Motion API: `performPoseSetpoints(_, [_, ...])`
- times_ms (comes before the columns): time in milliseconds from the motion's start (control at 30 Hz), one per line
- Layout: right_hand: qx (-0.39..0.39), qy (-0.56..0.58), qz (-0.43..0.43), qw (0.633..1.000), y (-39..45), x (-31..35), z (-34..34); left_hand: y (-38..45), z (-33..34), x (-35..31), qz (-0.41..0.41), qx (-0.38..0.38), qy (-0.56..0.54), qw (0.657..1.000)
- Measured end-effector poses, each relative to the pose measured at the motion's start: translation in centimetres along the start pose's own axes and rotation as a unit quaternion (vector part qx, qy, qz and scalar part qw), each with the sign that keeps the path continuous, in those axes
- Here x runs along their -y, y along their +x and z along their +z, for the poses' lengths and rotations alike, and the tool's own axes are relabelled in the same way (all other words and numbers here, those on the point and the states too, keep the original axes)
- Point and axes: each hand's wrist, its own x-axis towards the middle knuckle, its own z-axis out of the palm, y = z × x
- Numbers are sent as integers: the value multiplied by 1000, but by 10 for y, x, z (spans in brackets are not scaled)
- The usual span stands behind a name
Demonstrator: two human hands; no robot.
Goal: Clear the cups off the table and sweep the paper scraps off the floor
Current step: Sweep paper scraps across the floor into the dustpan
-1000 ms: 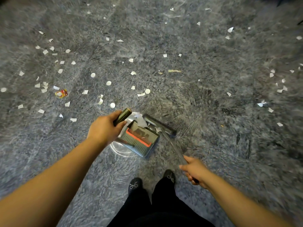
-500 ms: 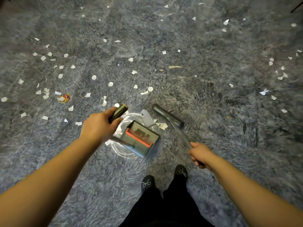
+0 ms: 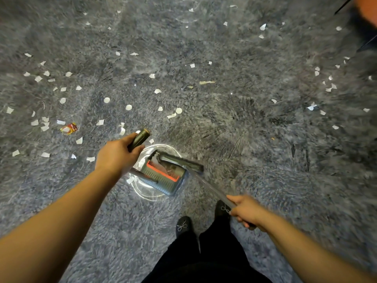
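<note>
- A single head-worn, wide-angle view looks steeply down from standing height onto the shaggy grey-blue carpet [image 3: 255,123].
- It faces forward and down; the black-trousered legs and dark shoes [image 3: 183,225] sit at the bottom edge, and both bare forearms reach in from the lower corners.
- The carpet bends toward the edges, where it is blurred.
- No second view shares this scene.
</note>
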Motion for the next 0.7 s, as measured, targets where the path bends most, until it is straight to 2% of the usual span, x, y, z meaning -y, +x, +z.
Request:
performPoseSetpoints(467, [-63, 88, -6, 994, -8, -2, -13, -15, -32, 21, 22, 43, 9, 999])
performPoseSetpoints(700, [-38, 59, 30, 997, -4, -10, -1, -27, -12, 12, 10, 31, -1, 999])
